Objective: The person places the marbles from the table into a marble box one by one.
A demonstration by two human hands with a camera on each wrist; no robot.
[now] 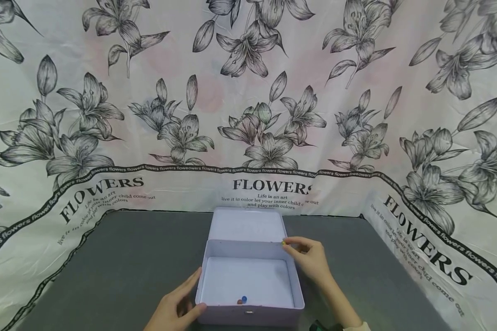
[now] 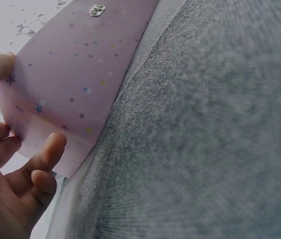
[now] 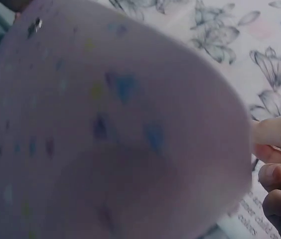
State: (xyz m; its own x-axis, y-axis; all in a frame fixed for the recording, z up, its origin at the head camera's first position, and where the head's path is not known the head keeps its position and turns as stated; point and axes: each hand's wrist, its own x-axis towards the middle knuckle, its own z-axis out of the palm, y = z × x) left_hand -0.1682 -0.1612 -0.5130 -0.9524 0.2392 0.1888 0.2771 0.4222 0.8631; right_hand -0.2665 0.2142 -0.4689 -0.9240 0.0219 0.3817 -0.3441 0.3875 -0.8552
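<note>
Head: yellow piece (image 1: 283, 242) in right grip (image 1: 312, 260)

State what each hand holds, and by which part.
Left hand: the open, lilac, star-printed rectangular box, by its near left corner. Right hand: a small yellow thing, pinched; too small to tell by which part.

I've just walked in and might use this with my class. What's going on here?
A person's left hand holds the near left corner of a pale purple, star-patterned box with its lid open at the back. The right hand pinches a small yellow piece by the far right corner. Inside, near the front wall, lie a small blue ball and a reddish one.
</note>
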